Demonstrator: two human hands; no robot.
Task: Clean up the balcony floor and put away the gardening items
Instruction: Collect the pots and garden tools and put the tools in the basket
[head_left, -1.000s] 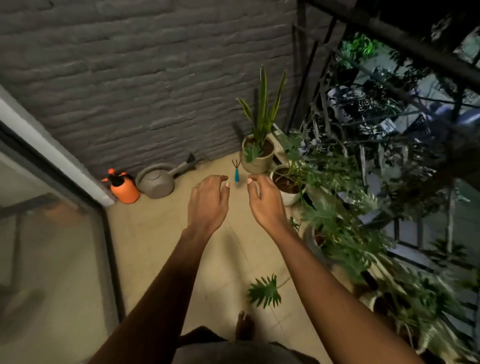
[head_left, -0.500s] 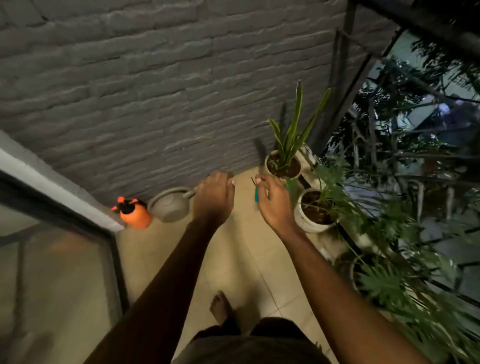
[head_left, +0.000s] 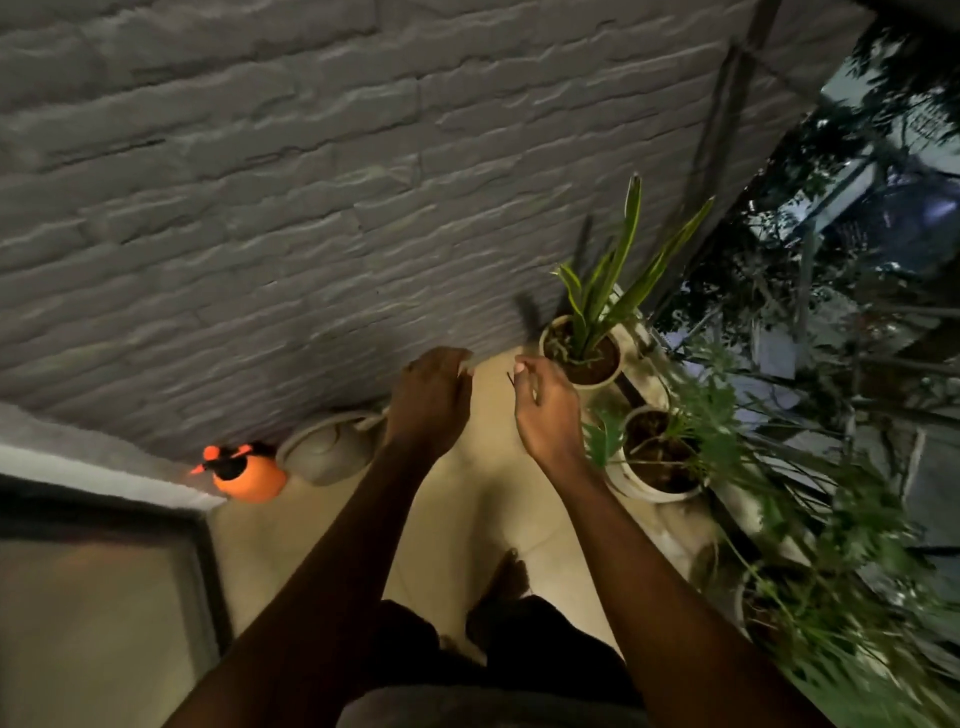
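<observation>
Beige floor (head_left: 483, 499), far edge by the wall (head_left: 311, 208): the rake (head_left: 510, 378) shows only its prongs past my right hand (head_left: 545, 410); gripped or not, I cannot tell. My left hand (head_left: 431, 400) hangs loosely curled, empty. Picking-up step, I judge; next needs a firm hold.

Both hands reach forward over the tiled balcony floor (head_left: 467, 519). Left hand (head_left: 431, 400): knuckles up, fingers loosely curled downward, nothing held. Right hand (head_left: 545, 410): fingers loosely spread, thumb forward. Dark rake tines (head_left: 510, 378) show just beside that thumb; contact cannot be determined. Against the grey brick wall (head_left: 311, 208) stand an orange sprayer (head_left: 249, 473) and, beside it, a watering can (head_left: 327, 447). Two potted plants sit to the right: a snake plant (head_left: 597, 306) and a white pot (head_left: 654, 488).
</observation>
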